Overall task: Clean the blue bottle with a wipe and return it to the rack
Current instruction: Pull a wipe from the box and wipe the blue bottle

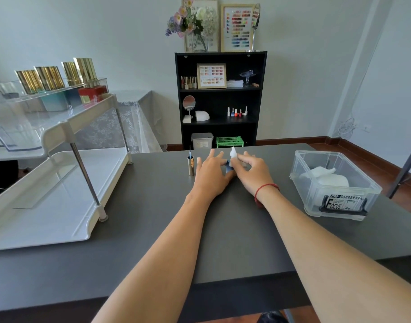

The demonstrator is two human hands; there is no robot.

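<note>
A small blue bottle (229, 168) sits on the dark table between my two hands, mostly hidden by them. My left hand (211, 172) holds it from the left, fingers spread over it. My right hand (253, 171) pinches a white wipe (233, 155) and presses it against the bottle's top. The bottle's gold cap with its brush (191, 164) stands upright on the table just left of my left hand. The white two-tier rack (66, 183) stands at the left, with gold-capped bottles (59, 76) in a clear tray on its upper tier.
A clear plastic box (335, 185) holding white wipes sits on the table at the right. A black bookshelf (219, 101) stands against the far wall behind the table. The rack's lower tier (48, 206) is bare.
</note>
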